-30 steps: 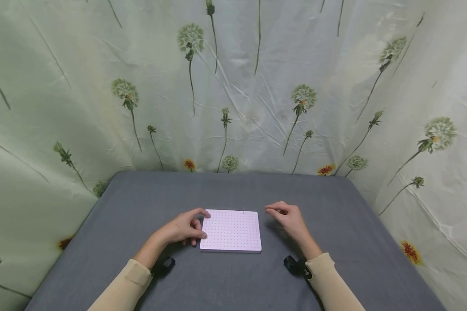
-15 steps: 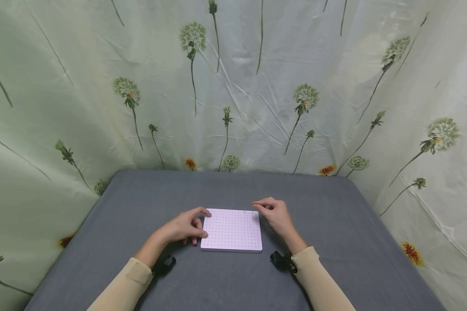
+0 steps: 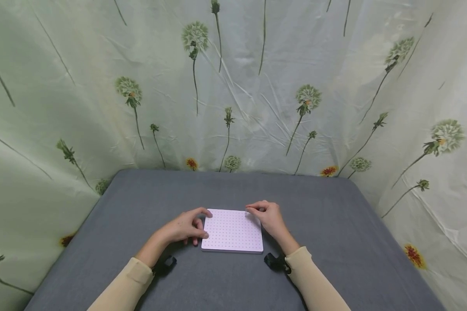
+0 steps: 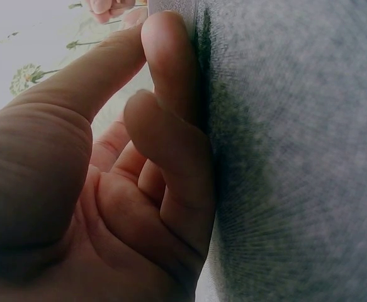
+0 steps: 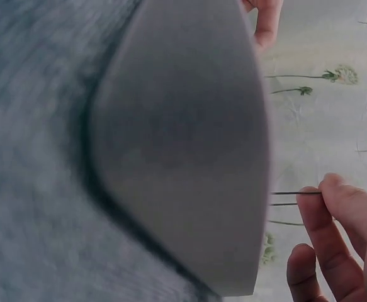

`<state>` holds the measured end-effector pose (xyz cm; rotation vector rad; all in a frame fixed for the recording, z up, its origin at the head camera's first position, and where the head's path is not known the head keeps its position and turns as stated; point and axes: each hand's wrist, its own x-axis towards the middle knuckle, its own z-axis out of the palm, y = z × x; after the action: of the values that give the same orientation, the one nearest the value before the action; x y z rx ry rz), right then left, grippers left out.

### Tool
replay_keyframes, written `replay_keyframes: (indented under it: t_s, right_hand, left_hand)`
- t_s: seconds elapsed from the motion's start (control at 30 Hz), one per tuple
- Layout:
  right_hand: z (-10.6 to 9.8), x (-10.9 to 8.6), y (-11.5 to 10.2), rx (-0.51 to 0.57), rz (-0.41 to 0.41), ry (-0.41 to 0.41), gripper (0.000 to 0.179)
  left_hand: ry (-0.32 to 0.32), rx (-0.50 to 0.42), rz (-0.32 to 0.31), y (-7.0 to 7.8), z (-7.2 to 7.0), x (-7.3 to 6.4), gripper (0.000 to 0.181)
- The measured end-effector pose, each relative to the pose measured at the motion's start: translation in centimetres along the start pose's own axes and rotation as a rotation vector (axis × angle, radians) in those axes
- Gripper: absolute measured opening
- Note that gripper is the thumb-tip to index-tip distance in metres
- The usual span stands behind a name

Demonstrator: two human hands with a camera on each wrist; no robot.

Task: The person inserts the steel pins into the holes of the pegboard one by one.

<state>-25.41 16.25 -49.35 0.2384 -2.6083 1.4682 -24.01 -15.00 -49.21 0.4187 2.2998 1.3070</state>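
Note:
A pale lilac board (image 3: 231, 233) with a grid of small holes lies on the grey cloth. At its left edge my left hand (image 3: 183, 226) holds it, thumb and index finger spread toward the two left corners and the other fingers curled beside the edge. Over the far right part of the board, thumb and index finger of my right hand (image 3: 270, 217) pinch a thin dark pin (image 5: 290, 193). Beside that, a second thin pin (image 5: 282, 204) stands up from the board's face in the right wrist view, its far end hidden behind a finger.
Grey cloth (image 3: 233, 280) covers the table around the board. Behind it hangs a pale curtain (image 3: 249, 95) printed with dandelions, which also runs along both sides. Black wrist cameras (image 3: 274, 261) sit under both wrists, near the cloth.
My right hand has moved left from beside the board to over its far right part, bringing the pinched pin next to the standing one. The left hand has kept its hold.

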Motion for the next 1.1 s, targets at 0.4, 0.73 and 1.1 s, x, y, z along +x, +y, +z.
replay_keyframes:
  t_s: [0.4, 0.73, 1.1]
  right_hand:
    - [0.23, -0.13, -0.14, -0.023, 0.006, -0.006, 0.007]
    - [0.22, -0.26, -0.05, -0.022, -0.009, -0.012, 0.008]
    - [0.37, -0.12, -0.15, -0.029, -0.007, 0.007, 0.008]
  left_hand:
    - [0.000, 0.012, 0.005, 0.08, 0.00, -0.10, 0.059]
    - [-0.001, 0.013, -0.017, 0.00, 0.11, -0.16, 0.061]
    - [0.003, -0.003, 0.006, 0.16, 0.12, -0.22, 0.061]
